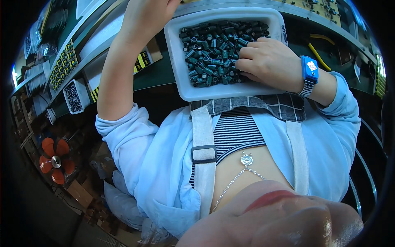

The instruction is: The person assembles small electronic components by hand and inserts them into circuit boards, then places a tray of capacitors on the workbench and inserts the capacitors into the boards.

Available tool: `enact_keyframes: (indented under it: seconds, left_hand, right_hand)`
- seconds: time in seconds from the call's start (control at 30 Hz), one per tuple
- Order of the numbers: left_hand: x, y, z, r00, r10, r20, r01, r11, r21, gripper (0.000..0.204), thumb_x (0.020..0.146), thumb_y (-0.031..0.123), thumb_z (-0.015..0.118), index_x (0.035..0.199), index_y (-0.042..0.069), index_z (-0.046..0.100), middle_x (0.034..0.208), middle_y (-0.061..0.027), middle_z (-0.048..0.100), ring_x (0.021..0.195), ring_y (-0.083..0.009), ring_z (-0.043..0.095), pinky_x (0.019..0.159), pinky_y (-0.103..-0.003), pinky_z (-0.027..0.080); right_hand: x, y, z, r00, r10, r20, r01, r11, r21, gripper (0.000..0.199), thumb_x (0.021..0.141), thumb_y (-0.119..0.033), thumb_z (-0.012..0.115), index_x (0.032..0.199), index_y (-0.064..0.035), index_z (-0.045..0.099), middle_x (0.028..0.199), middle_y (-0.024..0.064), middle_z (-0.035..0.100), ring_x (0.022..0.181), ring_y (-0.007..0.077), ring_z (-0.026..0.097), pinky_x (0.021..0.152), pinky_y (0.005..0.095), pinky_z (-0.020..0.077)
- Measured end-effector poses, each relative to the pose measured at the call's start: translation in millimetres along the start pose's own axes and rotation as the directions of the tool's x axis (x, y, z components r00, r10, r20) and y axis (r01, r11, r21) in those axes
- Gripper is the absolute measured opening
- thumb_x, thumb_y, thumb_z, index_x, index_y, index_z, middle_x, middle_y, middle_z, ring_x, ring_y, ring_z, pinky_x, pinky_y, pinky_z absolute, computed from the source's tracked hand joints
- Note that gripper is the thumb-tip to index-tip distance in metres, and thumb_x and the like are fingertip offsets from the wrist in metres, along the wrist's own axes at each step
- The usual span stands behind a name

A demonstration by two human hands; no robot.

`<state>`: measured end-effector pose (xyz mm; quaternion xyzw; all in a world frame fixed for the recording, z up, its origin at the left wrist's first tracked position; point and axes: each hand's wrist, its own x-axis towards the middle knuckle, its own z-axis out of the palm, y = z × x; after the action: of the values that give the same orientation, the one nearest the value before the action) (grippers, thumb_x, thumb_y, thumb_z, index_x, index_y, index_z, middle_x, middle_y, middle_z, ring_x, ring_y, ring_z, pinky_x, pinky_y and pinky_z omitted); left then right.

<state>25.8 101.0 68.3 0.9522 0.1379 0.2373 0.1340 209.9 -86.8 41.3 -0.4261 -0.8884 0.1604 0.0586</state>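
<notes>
A white plastic tray (181, 78) in front of me is heaped with small dark green cylindrical capacitors (214, 53). My right hand (267, 61) reaches in over the tray's right side. Its fingers are curled together among the capacitors, and the fingertips are hidden, so what they hold does not show. A blue wrist strap with a metal band (310, 74) is on that wrist. My left hand (152, 12) is raised past the tray's upper left corner, near the metal rail. The top edge cuts off most of its fingers.
Circuit boards with mounted parts (317, 9) lie beyond the rail (296, 11). Yellow-handled pliers (319, 57) rest right of the tray. At left are a small white bin of dark parts (74, 96), a panel of yellow-and-black parts (63, 64) and an orange-bladed fan (56, 161).
</notes>
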Motion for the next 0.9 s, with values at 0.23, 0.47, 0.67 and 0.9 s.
enact_keyframes:
  seconds: [0.23, 0.47, 0.67, 0.9]
  left_hand:
    - [2.3, -11.7, 21.7, 0.97, 0.096, -0.222, -0.186, 0.882, -0.433, 0.013, 0.072, 0.001, 0.065, 0.085, 0.0, 0.066, 0.078, -0.0119, 0.062, 0.076, -0.0292, 0.056, 0.07, -0.035, 0.046]
    - [-23.3, -0.7, 16.8, 0.994, 0.06, 0.09, -0.069, 0.992, 0.109, 0.027, 0.078, 0.008, 0.068, 0.104, 0.007, 0.064, 0.092, -0.0089, 0.063, 0.082, -0.0218, 0.061, 0.069, -0.032, 0.05]
    - [-49.8, 78.2, 31.9, 0.904, 0.24, 0.355, -0.236, 0.97, -0.056, 0.023, 0.074, 0.008, 0.062, 0.096, 0.004, 0.065, 0.091, -0.0079, 0.059, 0.086, -0.0214, 0.059, 0.074, -0.032, 0.048]
    - [-55.3, 80.9, 27.9, 0.839, 0.243, 0.487, -0.214, 0.97, -0.116, 0.011, 0.073, 0.007, 0.06, 0.082, 0.003, 0.066, 0.091, -0.0091, 0.059, 0.088, -0.0216, 0.058, 0.076, -0.032, 0.048]
  right_hand:
    - [-2.5, 6.5, -2.7, 0.955, 0.095, -0.281, 0.007, 0.94, 0.341, 0.023, 0.076, -0.012, 0.069, 0.097, -0.0062, 0.062, 0.084, 0.008, 0.061, 0.076, 0.0248, 0.06, 0.071, 0.036, 0.0489]
    - [23.5, 16.8, -60.4, 0.758, 0.512, -0.404, -0.197, 0.77, 0.606, 0.016, 0.077, -0.015, 0.068, 0.086, -0.0028, 0.065, 0.074, 0.0094, 0.06, 0.071, 0.0254, 0.059, 0.064, 0.0309, 0.0483]
    - [33.3, 59.6, -47.3, 0.711, 0.533, -0.458, -0.224, 0.79, 0.571, 0.018, 0.079, -0.014, 0.066, 0.09, -0.0001, 0.066, 0.074, 0.012, 0.062, 0.07, 0.0266, 0.061, 0.064, 0.0307, 0.0485]
    - [42.4, 57.9, -60.0, 0.833, 0.28, -0.477, -0.306, 0.952, 0.025, 0.013, 0.079, -0.014, 0.064, 0.083, -0.0017, 0.065, 0.078, 0.0116, 0.06, 0.076, 0.0286, 0.059, 0.068, 0.0356, 0.0472]
